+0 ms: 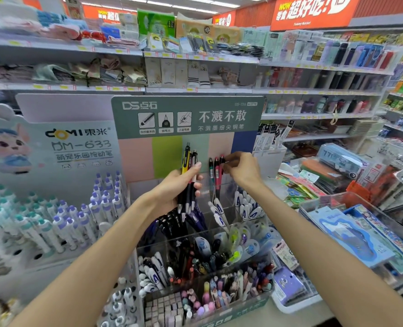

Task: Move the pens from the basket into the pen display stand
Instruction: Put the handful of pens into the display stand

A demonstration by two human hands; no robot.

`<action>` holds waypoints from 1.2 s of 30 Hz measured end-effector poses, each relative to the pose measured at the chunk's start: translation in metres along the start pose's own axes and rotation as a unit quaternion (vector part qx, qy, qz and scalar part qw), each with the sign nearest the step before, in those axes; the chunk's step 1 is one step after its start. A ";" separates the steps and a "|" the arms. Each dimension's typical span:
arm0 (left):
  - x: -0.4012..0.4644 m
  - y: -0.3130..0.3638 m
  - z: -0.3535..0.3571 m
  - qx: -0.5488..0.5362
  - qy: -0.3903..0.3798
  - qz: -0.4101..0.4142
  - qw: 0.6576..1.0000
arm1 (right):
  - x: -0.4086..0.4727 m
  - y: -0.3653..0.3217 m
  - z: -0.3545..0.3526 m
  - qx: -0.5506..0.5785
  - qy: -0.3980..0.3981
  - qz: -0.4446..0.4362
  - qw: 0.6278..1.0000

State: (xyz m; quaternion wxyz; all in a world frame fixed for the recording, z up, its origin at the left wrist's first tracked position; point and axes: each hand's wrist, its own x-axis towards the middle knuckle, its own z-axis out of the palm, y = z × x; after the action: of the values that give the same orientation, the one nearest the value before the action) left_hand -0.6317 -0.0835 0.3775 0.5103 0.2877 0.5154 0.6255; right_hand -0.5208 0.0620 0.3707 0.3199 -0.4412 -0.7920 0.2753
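Observation:
My left hand grips a bundle of several pens, one yellow-topped, the others black and red, held upright over the clear tiered pen display stand. My right hand pinches the tops of three pens, black and pink-red, whose tips reach down into a back compartment of the stand. The stand's green header card rises behind both hands. No basket is in view.
A white pen display with purple and teal capped pens stands at the left. Clear bins of stationery lie at the right. Store shelves run behind. The stand's front compartments hold many pens and erasers.

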 end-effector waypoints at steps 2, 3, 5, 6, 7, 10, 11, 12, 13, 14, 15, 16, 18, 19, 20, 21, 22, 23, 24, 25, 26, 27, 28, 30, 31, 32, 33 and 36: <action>0.000 -0.001 -0.002 0.012 0.006 -0.007 1.000 | 0.000 -0.004 0.002 -0.009 0.019 -0.010 1.000; 0.000 -0.001 -0.002 0.015 0.009 -0.010 1.000 | 0.000 -0.004 0.002 -0.013 0.027 -0.011 0.999; 0.001 -0.002 -0.001 0.015 0.014 -0.012 1.000 | 0.001 -0.002 0.002 -0.020 0.022 -0.016 0.999; 0.001 -0.003 0.000 0.008 0.013 -0.010 1.000 | 0.000 0.000 0.001 -0.021 0.010 -0.018 1.000; 0.001 -0.004 0.002 -0.001 0.009 -0.007 1.000 | -0.001 0.000 -0.001 -0.018 -0.001 -0.020 1.000; 0.001 -0.005 0.007 0.003 0.001 0.000 1.000 | -0.006 -0.004 -0.011 0.037 0.018 -0.005 0.999; 0.001 -0.004 0.009 0.013 0.000 0.002 1.000 | -0.009 -0.009 -0.016 0.081 0.021 0.013 0.996; 0.001 -0.004 0.011 0.021 -0.001 0.003 1.000 | -0.013 -0.014 -0.021 0.132 0.004 0.036 0.991; 0.001 -0.004 0.013 0.026 -0.002 0.005 1.000 | -0.017 -0.020 -0.027 0.179 -0.034 0.060 0.981; 0.001 -0.005 0.015 0.028 -0.004 0.007 1.000 | -0.022 -0.024 -0.033 0.211 -0.080 0.076 0.971; 0.002 -0.006 0.017 0.027 -0.007 0.011 1.000 | -0.025 -0.026 -0.036 0.220 -0.119 0.080 0.965; 0.002 -0.007 0.019 0.027 -0.010 0.016 0.999 | -0.028 -0.026 -0.039 0.215 -0.145 0.076 0.963; 0.002 -0.008 0.023 0.030 -0.019 0.024 0.999 | -0.031 -0.025 -0.041 0.208 -0.152 0.071 0.964; 0.002 -0.009 0.026 0.030 -0.022 0.025 0.999 | -0.031 -0.024 -0.042 0.213 -0.144 0.073 0.964; 0.002 -0.009 0.028 0.029 -0.022 0.025 0.999 | -0.031 -0.023 -0.044 0.219 -0.139 0.075 0.963; 0.002 -0.008 0.029 0.029 -0.021 0.023 0.999 | -0.030 -0.023 -0.047 0.229 -0.136 0.078 0.961; 0.003 -0.007 0.030 0.035 -0.019 0.022 0.999 | -0.030 -0.022 -0.052 0.247 -0.133 0.084 0.956; 0.003 -0.006 0.029 0.043 -0.016 0.022 0.999 | -0.029 -0.021 -0.056 0.276 -0.125 0.091 0.949; 0.004 -0.005 0.027 0.049 -0.013 0.025 0.998 | -0.027 -0.020 -0.062 0.312 -0.107 0.097 0.939; 0.004 -0.004 0.024 0.045 -0.011 0.028 0.999 | -0.024 -0.018 -0.068 0.343 -0.078 0.100 0.931; 0.004 -0.003 0.021 0.034 -0.010 0.029 0.999 | -0.021 -0.016 -0.073 0.358 -0.040 0.094 0.928; 0.004 -0.001 0.018 0.022 -0.012 0.030 0.999 | -0.018 -0.014 -0.076 0.353 0.001 0.081 0.932; 0.003 0.000 0.015 0.015 -0.013 0.029 0.999 | -0.015 -0.012 -0.078 0.333 0.040 0.061 0.940; 0.001 0.001 0.011 0.021 -0.014 0.028 0.999 | -0.010 -0.011 -0.075 0.266 0.098 0.023 0.959; 0.001 0.001 0.010 0.030 -0.012 0.029 0.999 | -0.007 -0.010 -0.072 0.230 0.113 0.007 0.967; 0.000 0.001 0.008 0.037 -0.008 0.031 0.999 | -0.005 -0.011 -0.066 0.197 0.112 -0.006 0.974; -0.001 0.001 0.008 0.041 -0.007 0.033 0.999 | -0.003 -0.010 -0.060 0.160 0.104 -0.014 0.982; -0.003 0.001 0.006 0.047 -0.003 0.031 0.998 | 0.003 -0.004 -0.037 0.054 0.045 -0.011 0.997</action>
State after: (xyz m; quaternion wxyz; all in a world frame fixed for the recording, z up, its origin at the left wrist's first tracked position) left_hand -0.6254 -0.0844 0.3811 0.4779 0.3291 0.5334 0.6155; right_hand -0.4963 0.0682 0.3988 0.3819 -0.4265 -0.7654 0.2939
